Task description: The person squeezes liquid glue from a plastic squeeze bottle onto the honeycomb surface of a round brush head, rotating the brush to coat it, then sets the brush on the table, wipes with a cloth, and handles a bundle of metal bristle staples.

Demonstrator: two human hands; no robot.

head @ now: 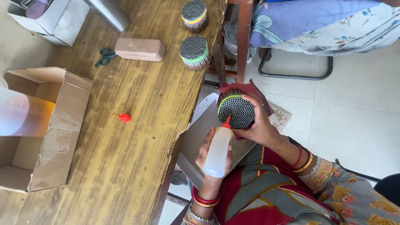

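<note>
Left hand (213, 156) fingers wrap the squeeze bottle (218, 152), nozzle touching the tube bundle (236, 111) clasped by right hand (259, 125) fingers.

Open brown cardboard box (46, 125) sits at L edge of bench (137, 125), flaps up, inside mostly bare; translucent white-to-orange cylinder (21, 114) shows over its L side, blurred, can't tell what it is. White carton (54, 21) at top L corner, off the bench edge, w/ a pale purple item in it. Squeeze bottle (218, 152), translucent white plastic w/ red nozzle, no label visible, gripped in left hand (210, 154). No signs or screens.
</note>
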